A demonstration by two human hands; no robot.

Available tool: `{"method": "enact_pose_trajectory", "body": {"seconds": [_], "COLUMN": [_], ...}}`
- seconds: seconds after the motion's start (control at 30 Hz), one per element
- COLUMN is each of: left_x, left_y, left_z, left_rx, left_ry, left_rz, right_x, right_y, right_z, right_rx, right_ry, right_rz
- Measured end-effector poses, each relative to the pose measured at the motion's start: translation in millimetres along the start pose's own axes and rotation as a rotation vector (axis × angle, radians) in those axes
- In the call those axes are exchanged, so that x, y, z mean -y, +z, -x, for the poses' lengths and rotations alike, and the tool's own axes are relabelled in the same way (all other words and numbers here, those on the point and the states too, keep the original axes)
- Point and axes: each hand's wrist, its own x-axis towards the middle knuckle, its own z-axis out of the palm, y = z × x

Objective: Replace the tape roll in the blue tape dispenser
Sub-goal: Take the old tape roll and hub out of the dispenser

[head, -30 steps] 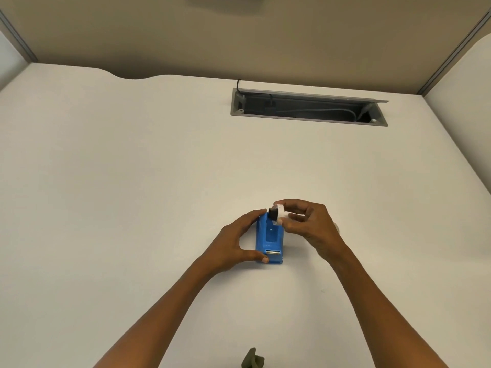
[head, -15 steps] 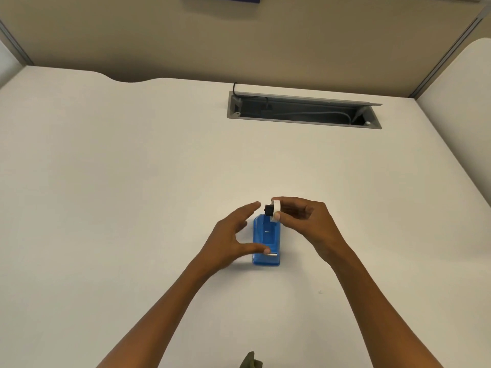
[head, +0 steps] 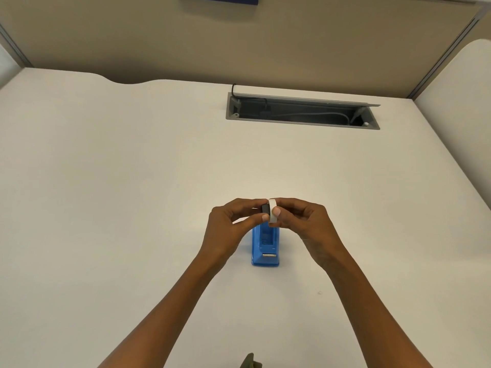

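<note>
The blue tape dispenser [head: 265,247] stands on the white desk [head: 132,181], its cutter end toward me and its roll bay showing nothing inside. Just above its far end I hold a white tape roll [head: 272,210] with a black hub [head: 265,209] sticking out of its left side. My right hand [head: 303,221] pinches the white roll between thumb and fingers. My left hand [head: 231,224] pinches the black hub from the left. Neither hand touches the dispenser.
A grey cable tray opening [head: 303,111] with cords inside is set into the desk at the back. Beige partition walls rise behind and at the right. A small dark object [head: 251,362] pokes in at the bottom edge.
My left hand let go of the dispenser, rose and took hold of the black hub on the roll. The right hand kept the roll above the dispenser.
</note>
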Motion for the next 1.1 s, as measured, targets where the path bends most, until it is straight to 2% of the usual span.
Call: {"method": "enact_pose_trajectory", "body": {"seconds": [0.43, 0.63, 0.8, 0.93, 1.1], "left_x": [-1, -2, -2, -2, -2], "left_y": [6, 6, 3, 0, -2], "left_z": [3, 4, 4, 5, 7], "left_rx": [-0.028, -0.006, -0.053, -0.06, -0.066], "left_ry": [0.015, -0.076, -0.163, -0.177, -0.184], "left_rz": [-0.014, 0.165, 0.327, 0.318, 0.313], "right_x": [-5, -5, -5, -3, -3], "right_y": [-4, -6, -8, -11, -9], "right_z": [3, 5, 0, -12, -40], "right_rx": [0.019, 0.053, 0.08, -0.017, -0.143], "right_ry": [-0.043, -0.068, -0.053, -0.045, -0.045], "right_rz": [-0.056, -0.064, -0.045, -0.011, 0.209]}}
